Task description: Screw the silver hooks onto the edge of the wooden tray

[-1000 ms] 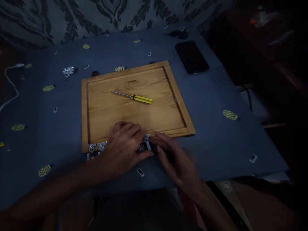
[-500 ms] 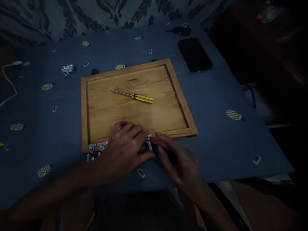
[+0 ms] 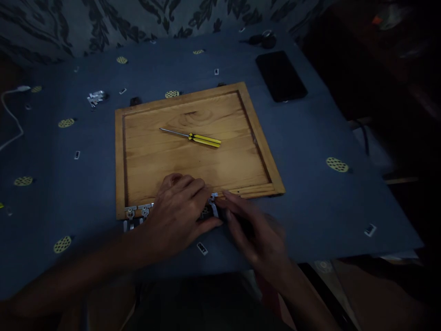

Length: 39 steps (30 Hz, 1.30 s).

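Progress, as far as we can tell: partway. We see two metal fittings (image 3: 130,213) seated side by side at the L end of the near rail; whether they're screwed down tight, we can't tell. A third fitting (image 3: 214,204) sits farther R on the same rail, btwn our hands, and we judge it unfinished. Small dark spots, poss. holes, show on the rail to its R. Some loose metal hardware (image 3: 97,97) lies far L, unused as yet.

Our L hand (image 3: 184,204) is curled over the near rail, thumb out beside the third fitting; our R hand (image 3: 257,227) has thumb & fingers half-closed just R of it. Can't tell if either grips it.

Wooden panel (image 3: 193,168): flat, mid-worktop (image 3: 310,197), yellowish-brown w/ visible grain, raised frame, darker inner edges. Screwdriver (image 3: 195,137), yellow handle, lies approx. mid-panel, tip L, untouched.
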Tool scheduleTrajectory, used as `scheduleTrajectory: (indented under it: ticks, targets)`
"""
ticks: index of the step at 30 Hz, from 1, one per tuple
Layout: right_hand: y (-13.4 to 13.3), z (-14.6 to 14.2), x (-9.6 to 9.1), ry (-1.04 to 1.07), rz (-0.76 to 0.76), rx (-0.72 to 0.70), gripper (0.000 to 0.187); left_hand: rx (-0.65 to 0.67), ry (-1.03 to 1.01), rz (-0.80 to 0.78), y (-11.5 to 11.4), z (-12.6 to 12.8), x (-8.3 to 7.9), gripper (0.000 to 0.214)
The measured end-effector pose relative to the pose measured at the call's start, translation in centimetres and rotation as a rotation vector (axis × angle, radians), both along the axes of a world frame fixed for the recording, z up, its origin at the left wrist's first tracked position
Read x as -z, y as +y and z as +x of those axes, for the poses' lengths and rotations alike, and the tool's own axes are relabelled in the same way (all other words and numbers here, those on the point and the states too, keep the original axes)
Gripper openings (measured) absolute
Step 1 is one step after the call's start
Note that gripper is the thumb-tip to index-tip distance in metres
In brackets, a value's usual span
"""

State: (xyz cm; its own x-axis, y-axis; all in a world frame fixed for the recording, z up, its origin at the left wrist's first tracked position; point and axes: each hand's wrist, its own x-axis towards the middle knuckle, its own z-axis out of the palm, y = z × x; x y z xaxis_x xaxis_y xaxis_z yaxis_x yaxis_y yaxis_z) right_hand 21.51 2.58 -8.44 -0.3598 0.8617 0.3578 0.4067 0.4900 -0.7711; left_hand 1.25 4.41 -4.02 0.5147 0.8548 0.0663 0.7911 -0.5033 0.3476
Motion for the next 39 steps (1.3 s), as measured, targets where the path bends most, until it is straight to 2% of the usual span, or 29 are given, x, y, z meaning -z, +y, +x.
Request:
scheduleTrajectory:
  ticks: [8, 14, 21, 29, 39]
  targets:
    - [0.05, 0.15, 0.16, 0.003, 0.002, -0.021, 0.060, 0.001, -0.017, 0.021, 0.08, -0.04, 0.14, 0.037]
    - [0.07, 0.16, 0.10, -0.016, 0.003, -0.024, 0.055, -0.005, -0.020, 0.005, 0.06, 0.01, 0.15, 0.035]
    - [-0.44, 0.33, 0.37, 0.083, -0.028, 0.125, 0.056, -0.012, -0.008, -0.008, 0.06, 0.12, -0.01, 0.035]
    - [0.00, 0.10, 0.23, 0.062, -0.041, 0.032, 0.053, -0.014, 0.002, -0.014, 0.05, 0.12, 0.01, 0.037]
    - [0.21, 0.05, -0.16, -0.007, -0.053, -0.012, 0.053, -0.010, -0.025, 0.008, 0.02, 0.11, 0.20, 0.035]
